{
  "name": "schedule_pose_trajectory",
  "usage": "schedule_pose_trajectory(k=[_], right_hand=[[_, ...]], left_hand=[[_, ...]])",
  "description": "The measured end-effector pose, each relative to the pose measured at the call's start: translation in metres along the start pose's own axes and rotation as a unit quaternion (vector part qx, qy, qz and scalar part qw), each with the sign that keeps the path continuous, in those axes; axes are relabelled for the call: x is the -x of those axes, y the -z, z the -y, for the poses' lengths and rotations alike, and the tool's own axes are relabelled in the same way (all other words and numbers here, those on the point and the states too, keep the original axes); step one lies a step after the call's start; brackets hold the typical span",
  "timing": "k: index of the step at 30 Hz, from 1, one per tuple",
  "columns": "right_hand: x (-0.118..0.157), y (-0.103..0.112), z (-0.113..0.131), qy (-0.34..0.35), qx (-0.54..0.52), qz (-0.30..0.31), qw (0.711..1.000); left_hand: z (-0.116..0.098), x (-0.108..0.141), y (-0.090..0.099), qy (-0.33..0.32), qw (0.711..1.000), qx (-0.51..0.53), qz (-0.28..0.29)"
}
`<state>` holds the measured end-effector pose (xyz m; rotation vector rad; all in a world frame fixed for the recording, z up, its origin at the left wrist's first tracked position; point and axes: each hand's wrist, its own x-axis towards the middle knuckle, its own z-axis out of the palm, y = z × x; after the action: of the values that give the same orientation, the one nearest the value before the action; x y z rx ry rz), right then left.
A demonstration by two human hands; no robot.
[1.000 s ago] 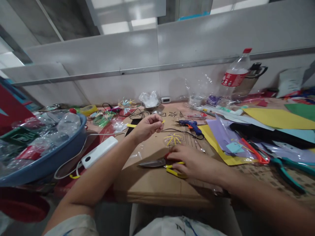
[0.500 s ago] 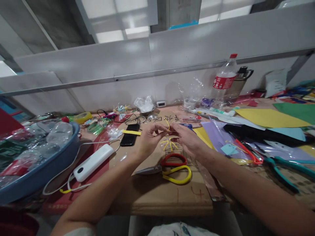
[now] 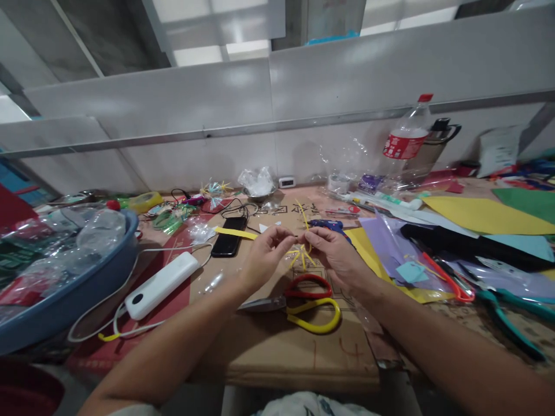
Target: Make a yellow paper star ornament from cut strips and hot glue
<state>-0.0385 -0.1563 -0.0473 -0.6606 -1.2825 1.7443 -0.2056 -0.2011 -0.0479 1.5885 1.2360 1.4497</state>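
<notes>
Over the cardboard, my right hand pinches a thin yellow strip that points upward from the fingertips. My left hand is closed, its thumb and fingertips together beside the right fingertips; what it grips, if anything, is too small to make out. Just below the hands lies a small yellow piece with spread, thin arms. Scissors with one red and one yellow handle loop rest nearer me, blades pointing left.
A black phone with a yellow strip across it and a white power bank lie left. At far left stands a blue basin of plastic bottles. Right are a blue glue gun, coloured sheets and teal-handled pliers.
My hands have drawn slightly lower, and the yellow strip now stands upright and shows more of its length. The glue gun is less covered by my right hand. The view has shifted slightly.
</notes>
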Motion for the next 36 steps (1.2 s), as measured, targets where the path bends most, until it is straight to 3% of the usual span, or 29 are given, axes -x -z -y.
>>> schedule_pose_trajectory(k=[6, 12, 21, 25, 27, 29, 32, 36], right_hand=[[0.014, -0.008, 0.004, -0.127, -0.099, 0.136, 0.978], [0.020, -0.010, -0.002, -0.184, -0.133, 0.192, 0.955], [0.021, -0.014, 0.002, -0.214, 0.001, 0.228, 0.950], [0.017, -0.007, 0.013, -0.232, 0.160, 0.257, 0.924], [0.014, -0.003, 0.021, -0.207, 0.269, 0.264, 0.903], [0.011, 0.001, 0.027, -0.148, 0.334, 0.233, 0.901], [0.007, 0.004, 0.028, -0.036, 0.368, 0.149, 0.917], [0.006, 0.003, 0.025, 0.030, 0.423, 0.107, 0.899]], left_hand=[[-0.005, -0.010, 0.006, 0.067, 0.977, 0.200, 0.023], [-0.014, -0.007, 0.008, 0.082, 0.971, 0.225, 0.021], [-0.010, -0.009, 0.011, 0.131, 0.981, 0.142, 0.028], [-0.008, -0.010, 0.012, 0.143, 0.980, 0.133, 0.026], [-0.005, -0.011, 0.012, 0.140, 0.982, 0.125, 0.015], [-0.002, -0.011, 0.013, 0.118, 0.986, 0.113, 0.008], [0.002, -0.010, 0.011, 0.079, 0.992, 0.093, 0.023], [-0.001, -0.007, 0.006, 0.077, 0.993, 0.080, 0.042]])
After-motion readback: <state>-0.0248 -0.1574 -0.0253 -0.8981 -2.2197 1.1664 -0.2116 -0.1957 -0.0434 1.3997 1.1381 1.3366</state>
